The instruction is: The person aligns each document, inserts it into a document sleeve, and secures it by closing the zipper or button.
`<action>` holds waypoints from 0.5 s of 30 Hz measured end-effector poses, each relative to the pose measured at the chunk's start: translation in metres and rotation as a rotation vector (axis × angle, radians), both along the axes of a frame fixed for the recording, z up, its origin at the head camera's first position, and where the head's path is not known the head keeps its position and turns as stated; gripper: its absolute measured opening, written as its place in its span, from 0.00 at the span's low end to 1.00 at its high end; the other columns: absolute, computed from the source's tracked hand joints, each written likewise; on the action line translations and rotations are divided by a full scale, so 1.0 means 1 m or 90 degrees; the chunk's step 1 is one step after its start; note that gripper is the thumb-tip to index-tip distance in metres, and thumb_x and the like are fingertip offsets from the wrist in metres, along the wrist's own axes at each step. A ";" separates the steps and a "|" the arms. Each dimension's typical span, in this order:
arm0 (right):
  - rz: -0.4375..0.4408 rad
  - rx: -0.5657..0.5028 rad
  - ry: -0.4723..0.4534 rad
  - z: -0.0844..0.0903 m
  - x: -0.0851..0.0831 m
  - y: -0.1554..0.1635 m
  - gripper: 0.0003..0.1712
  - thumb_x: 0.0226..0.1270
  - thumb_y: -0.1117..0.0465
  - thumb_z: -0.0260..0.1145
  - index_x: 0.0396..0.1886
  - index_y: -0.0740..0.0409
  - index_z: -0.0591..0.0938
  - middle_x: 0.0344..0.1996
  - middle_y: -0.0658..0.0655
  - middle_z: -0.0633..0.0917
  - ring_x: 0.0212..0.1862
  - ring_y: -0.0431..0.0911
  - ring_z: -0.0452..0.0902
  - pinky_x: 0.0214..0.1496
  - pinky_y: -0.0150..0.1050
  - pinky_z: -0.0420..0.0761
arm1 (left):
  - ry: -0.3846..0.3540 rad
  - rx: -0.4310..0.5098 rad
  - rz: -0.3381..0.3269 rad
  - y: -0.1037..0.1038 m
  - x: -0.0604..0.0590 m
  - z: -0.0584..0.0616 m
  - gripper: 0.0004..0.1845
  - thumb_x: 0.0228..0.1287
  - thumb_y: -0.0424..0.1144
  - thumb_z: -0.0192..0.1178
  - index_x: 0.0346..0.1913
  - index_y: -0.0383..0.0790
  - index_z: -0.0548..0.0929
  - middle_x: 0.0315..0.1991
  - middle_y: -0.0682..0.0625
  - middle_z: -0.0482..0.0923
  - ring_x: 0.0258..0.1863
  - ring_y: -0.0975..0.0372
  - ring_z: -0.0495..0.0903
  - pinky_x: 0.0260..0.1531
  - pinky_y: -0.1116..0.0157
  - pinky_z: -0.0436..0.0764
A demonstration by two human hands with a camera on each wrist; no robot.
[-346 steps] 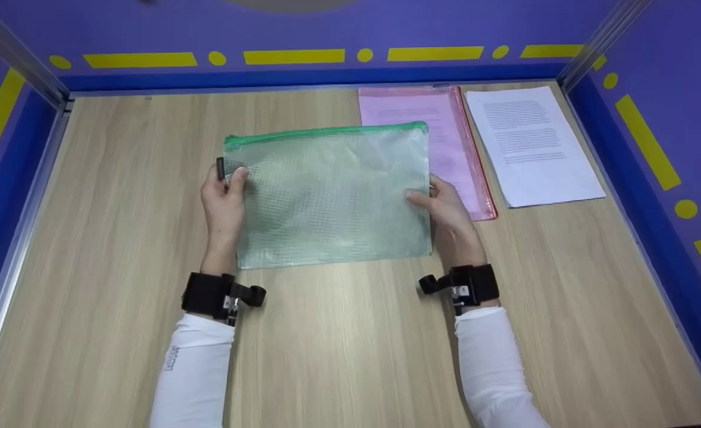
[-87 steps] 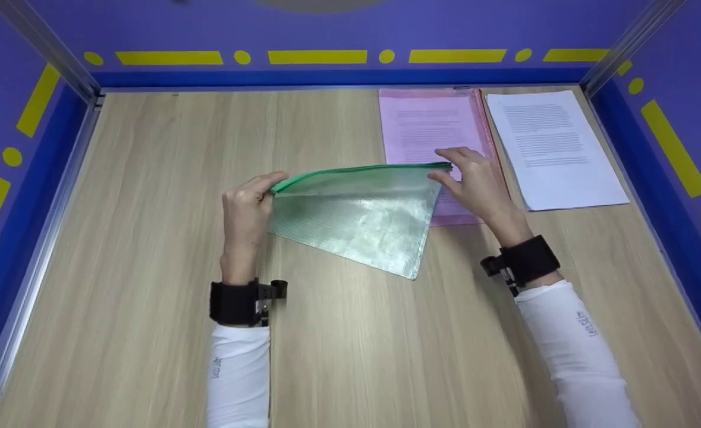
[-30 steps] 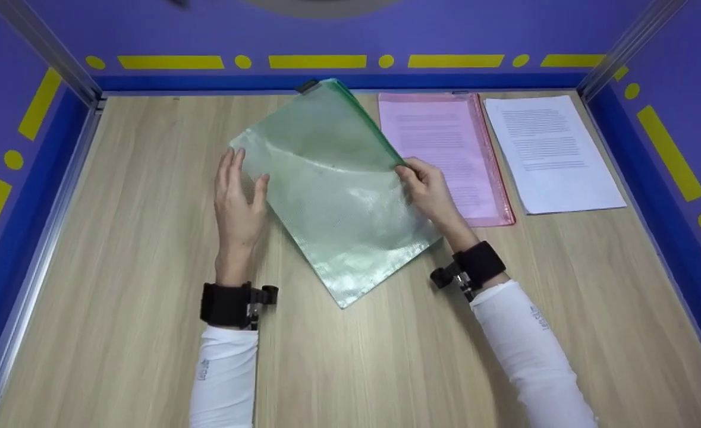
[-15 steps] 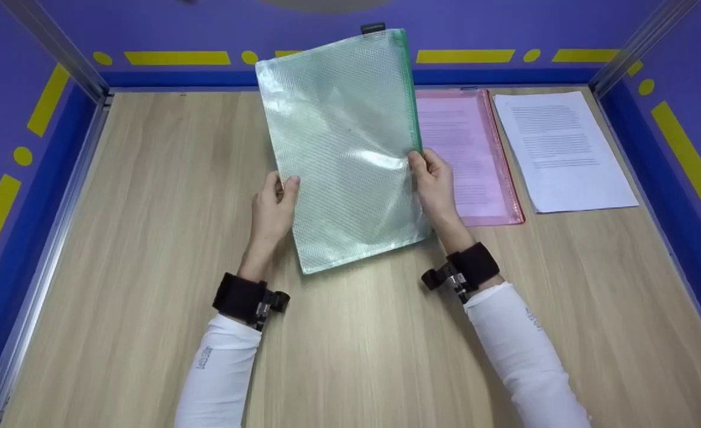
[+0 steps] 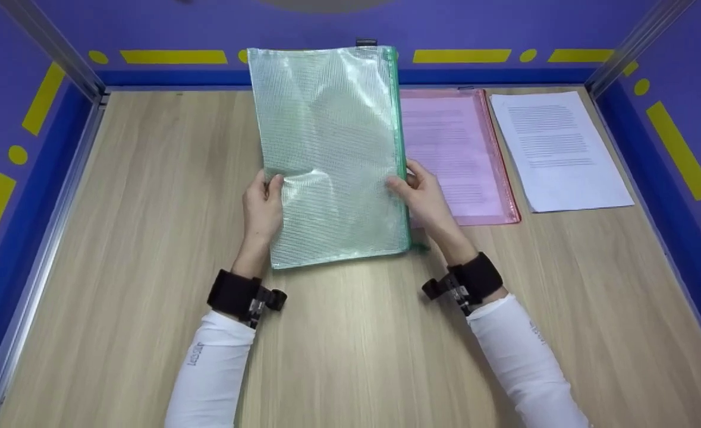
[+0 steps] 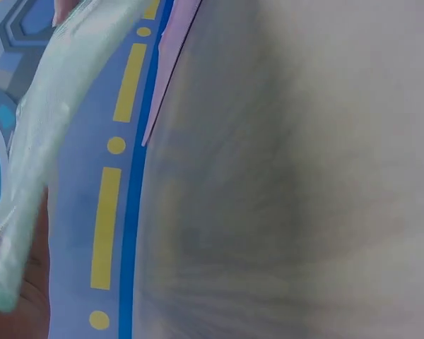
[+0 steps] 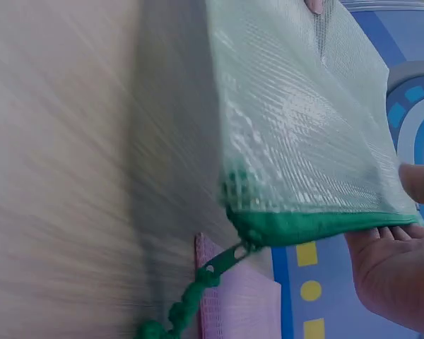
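A translucent green mesh zip pouch (image 5: 332,154) is held upright above the wooden table (image 5: 148,196), its long sides vertical and its green zipper edge (image 5: 399,148) on the right. My left hand (image 5: 263,205) pinches the pouch's left edge near the bottom. My right hand (image 5: 421,196) grips the zipper edge at about the same height. In the right wrist view the pouch (image 7: 297,120) shows its green zipper band (image 7: 318,224) with a green cord (image 7: 198,289) dangling from the corner. In the left wrist view the pouch (image 6: 49,141) appears edge-on.
A pink zip pouch (image 5: 454,154) with a printed sheet inside lies flat at the back right. A white printed sheet (image 5: 555,148) lies to its right. Blue walls with yellow marks enclose the table on three sides.
The pouch was lifted off the table and turned from lying flat to upright with the zipper on the right. In the last half second it came lower and shifted slightly left.
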State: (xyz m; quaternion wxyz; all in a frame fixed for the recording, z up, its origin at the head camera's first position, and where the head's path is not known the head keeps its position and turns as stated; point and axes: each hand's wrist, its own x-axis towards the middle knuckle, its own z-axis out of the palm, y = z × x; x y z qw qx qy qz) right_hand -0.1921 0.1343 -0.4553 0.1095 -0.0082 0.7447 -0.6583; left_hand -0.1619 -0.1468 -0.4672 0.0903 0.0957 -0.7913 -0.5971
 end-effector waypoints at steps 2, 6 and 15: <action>0.045 0.047 -0.025 -0.003 0.003 0.001 0.32 0.70 0.64 0.62 0.73 0.54 0.67 0.55 0.65 0.84 0.50 0.48 0.84 0.47 0.40 0.85 | -0.012 -0.012 0.002 -0.004 -0.002 -0.003 0.09 0.76 0.37 0.50 0.40 0.33 0.75 0.31 0.50 0.66 0.35 0.60 0.67 0.34 0.69 0.67; 0.114 0.139 -0.060 -0.010 0.006 0.001 0.35 0.67 0.68 0.59 0.74 0.54 0.65 0.55 0.67 0.84 0.52 0.52 0.84 0.46 0.41 0.84 | -0.046 -0.038 0.003 -0.012 -0.005 -0.010 0.12 0.77 0.39 0.50 0.46 0.33 0.78 0.40 0.44 0.77 0.42 0.61 0.73 0.40 0.69 0.70; 0.098 0.188 -0.097 -0.025 0.007 -0.012 0.12 0.67 0.66 0.65 0.48 0.63 0.80 0.34 0.54 0.83 0.34 0.40 0.80 0.35 0.33 0.83 | -0.093 -0.058 -0.007 -0.034 -0.006 -0.020 0.14 0.75 0.42 0.53 0.33 0.34 0.72 0.30 0.50 0.68 0.34 0.60 0.67 0.34 0.68 0.68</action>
